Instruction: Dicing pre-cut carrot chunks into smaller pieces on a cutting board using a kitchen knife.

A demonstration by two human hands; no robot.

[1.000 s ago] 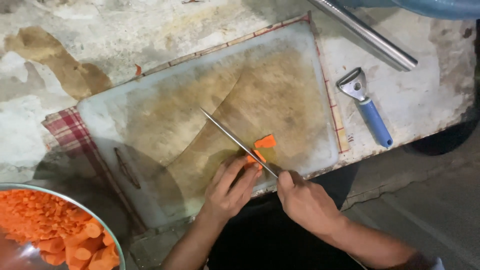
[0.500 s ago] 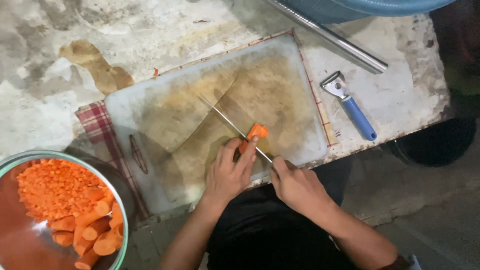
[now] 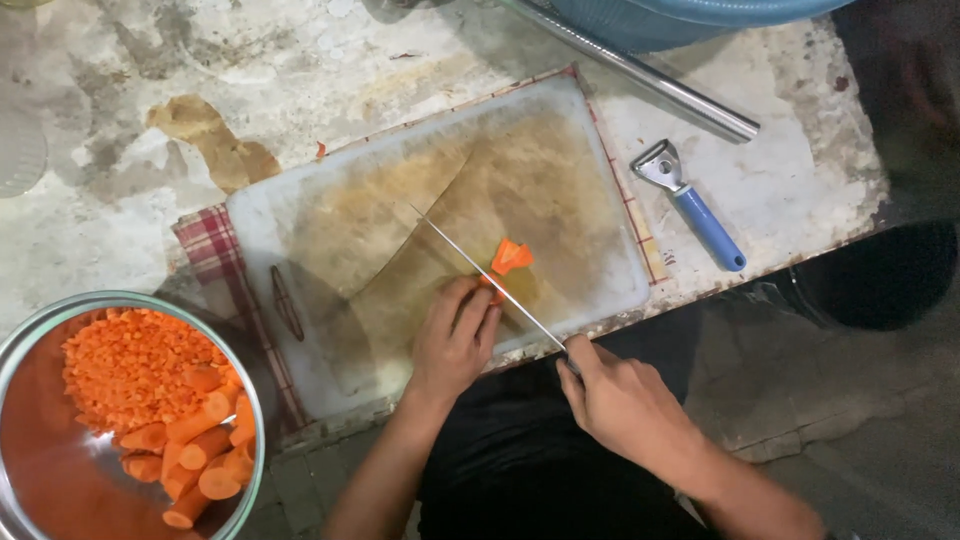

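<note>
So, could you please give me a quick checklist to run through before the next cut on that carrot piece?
1. Right hand grips the knife handle: ok.
2. Blade laid over the carrot piece, tip pointing away from the body: ok.
3. Left hand steadies the carrot, fingers close beside the blade: cannot tell whether fingertips are tucked clear.
4. Cutting board lies flat on a checked cloth: ok.
5. Board's near edge reaches the table edge, close to the lap: not ok.
6. Peeler lies off the board, clear of the knife: ok.
</note>
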